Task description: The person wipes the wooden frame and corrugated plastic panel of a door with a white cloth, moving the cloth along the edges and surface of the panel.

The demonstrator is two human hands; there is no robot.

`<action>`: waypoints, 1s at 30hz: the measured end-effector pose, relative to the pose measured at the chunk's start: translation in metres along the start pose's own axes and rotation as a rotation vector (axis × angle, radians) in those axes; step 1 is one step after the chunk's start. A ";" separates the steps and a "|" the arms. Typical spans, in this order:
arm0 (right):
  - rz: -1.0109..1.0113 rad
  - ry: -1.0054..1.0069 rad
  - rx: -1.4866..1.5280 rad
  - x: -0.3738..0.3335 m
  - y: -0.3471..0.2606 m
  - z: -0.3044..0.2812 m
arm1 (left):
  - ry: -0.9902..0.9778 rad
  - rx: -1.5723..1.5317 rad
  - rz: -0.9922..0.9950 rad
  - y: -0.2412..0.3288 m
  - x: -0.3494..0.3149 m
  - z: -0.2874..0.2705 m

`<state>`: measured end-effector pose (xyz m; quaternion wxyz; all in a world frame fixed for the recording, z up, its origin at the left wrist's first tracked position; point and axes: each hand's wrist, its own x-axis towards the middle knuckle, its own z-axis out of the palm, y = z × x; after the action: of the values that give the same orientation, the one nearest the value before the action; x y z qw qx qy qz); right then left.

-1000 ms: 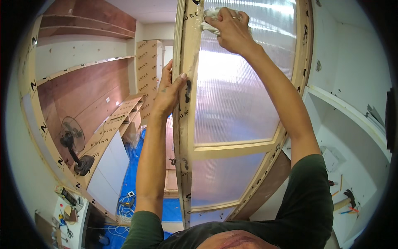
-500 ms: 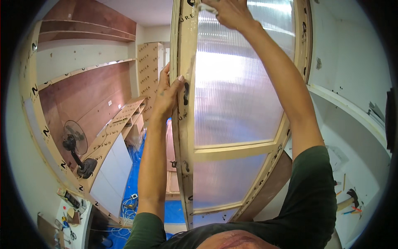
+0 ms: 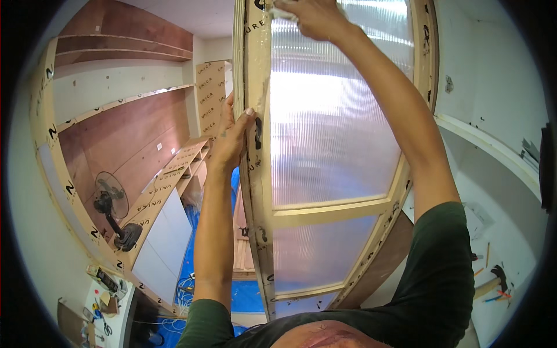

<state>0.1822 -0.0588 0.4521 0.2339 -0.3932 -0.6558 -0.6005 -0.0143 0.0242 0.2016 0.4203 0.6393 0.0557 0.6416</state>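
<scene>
The right hand [image 3: 319, 21] and its white cloth [image 3: 284, 13] had moved farther up the framed panel [image 3: 331, 213], at its left side. The view's edge cropped that hand; its grip was closed on the half-hidden cloth. Three ribbed panes [image 3: 336, 127] showed, the nearest cut off. Arms raised, the left hand [image 3: 228, 138] clasped the panel's left edge, thumb in front, fingers mostly hidden.

The bare left hand [image 3: 231, 139] is held upright in a curled grip, thumb raised and fingers partly hidden, above the bare, nearly vertical left forearm [image 3: 212, 238]; the bare right hand [image 3: 319, 18] is raised higher, fingers partly cropped from view, while the bare right forearm [image 3: 386, 84] is slanted up and leftward
</scene>
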 end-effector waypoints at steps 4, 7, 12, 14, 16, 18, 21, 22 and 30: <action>-0.076 -0.150 0.090 -0.036 -0.030 0.005 | 0.018 0.043 -0.013 0.007 -0.006 -0.004; -0.036 -0.168 0.052 -0.026 -0.018 -0.002 | 0.031 0.043 -0.017 0.015 -0.010 0.008; 0.022 -0.045 0.026 0.001 0.004 -0.006 | 0.038 -0.005 0.001 0.012 -0.008 0.013; 0.011 0.002 0.088 -0.010 -0.006 0.006 | 0.064 -0.009 0.011 0.011 -0.008 0.014; -0.051 -0.082 0.051 -0.023 -0.011 0.022 | 0.076 0.000 0.020 0.016 -0.008 0.012; -0.113 -0.185 0.161 -0.045 -0.030 0.004 | 0.085 0.008 0.020 0.014 -0.011 0.007; -0.079 -0.163 0.008 -0.025 -0.009 -0.010 | 0.054 -0.006 0.023 0.010 -0.005 0.012; -0.068 -0.104 -0.040 -0.015 0.006 -0.006 | 0.034 -0.024 0.012 0.011 -0.004 0.016; -0.259 -0.160 -0.164 -0.010 -0.007 -0.011 | 0.085 -0.009 0.026 0.009 -0.008 0.006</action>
<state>0.1808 -0.0714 0.4424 0.0687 -0.3698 -0.6664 -0.6438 -0.0143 0.0105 0.2019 0.4121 0.6102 0.0622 0.6738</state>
